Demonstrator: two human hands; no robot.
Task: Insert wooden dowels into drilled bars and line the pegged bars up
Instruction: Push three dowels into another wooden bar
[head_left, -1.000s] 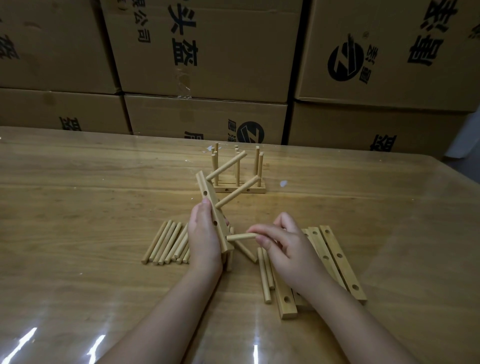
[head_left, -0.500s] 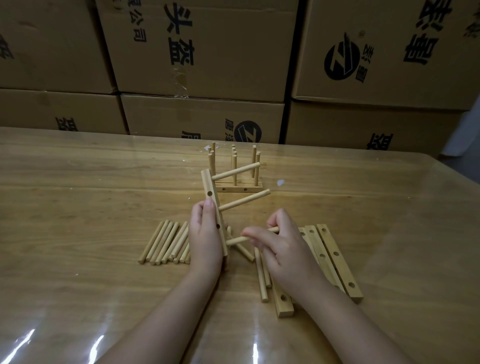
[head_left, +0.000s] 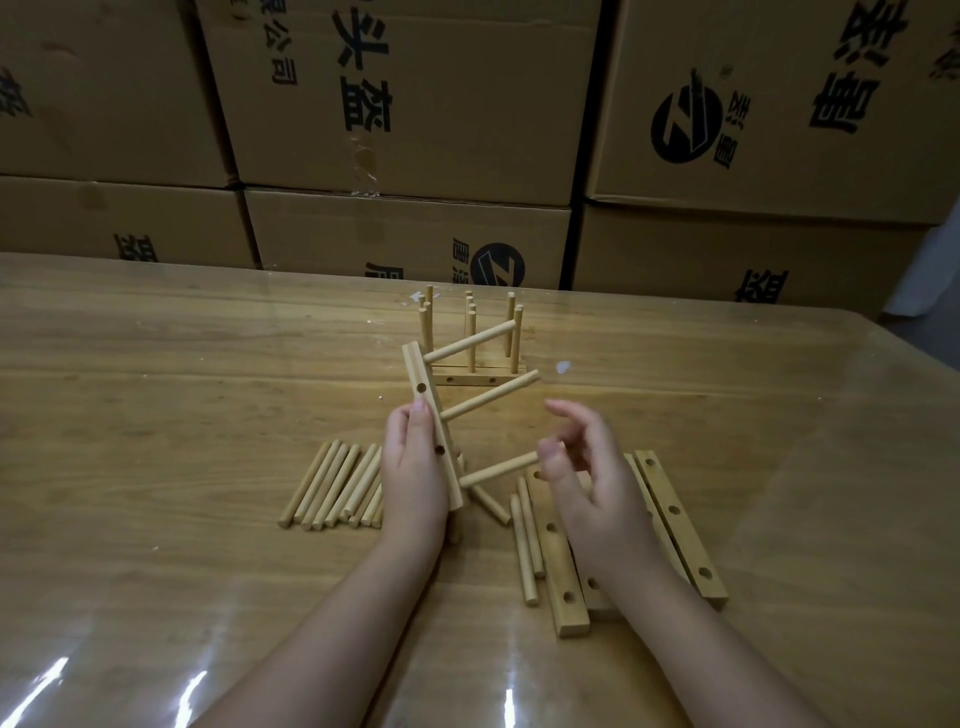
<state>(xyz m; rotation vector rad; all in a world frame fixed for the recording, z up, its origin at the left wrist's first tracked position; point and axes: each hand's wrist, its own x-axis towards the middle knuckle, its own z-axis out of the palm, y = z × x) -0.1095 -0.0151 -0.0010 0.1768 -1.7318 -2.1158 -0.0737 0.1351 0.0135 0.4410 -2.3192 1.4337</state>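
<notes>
L hand (head_left: 415, 467) grips a drilled bar (head_left: 423, 374), fingers wrapped round its lower half. The bar is tilted nearly upright above the tabletop (head_left: 156, 415), centre of view. 3 dowels sit in holes on its R face: top dowel (head_left: 470, 340), middle dowel (head_left: 488, 397), lowest dowel (head_left: 496, 469), all angled up to the R. 2 holes on the side facing the camera are empty.

R hand (head_left: 597, 493) is loose, fingers spread & motion-blurred, holding nothing. Its thumb is right at the lowest dowel's free end; contact unclear.

Behind the held bar stand the pegged bars (head_left: 483, 375), flat on the tabletop w/ dowels upright in them. Loose dowels (head_left: 332, 483) lie in a row just L of the L wrist, and a few more dowels (head_left: 524, 545) lie between the hands. Blank bars (head_left: 675, 525) lie under & beside the R hand, holes unfilled.

Cartons (head_left: 405, 104) are stacked along the far edge – all shut, contents not visible.
</notes>
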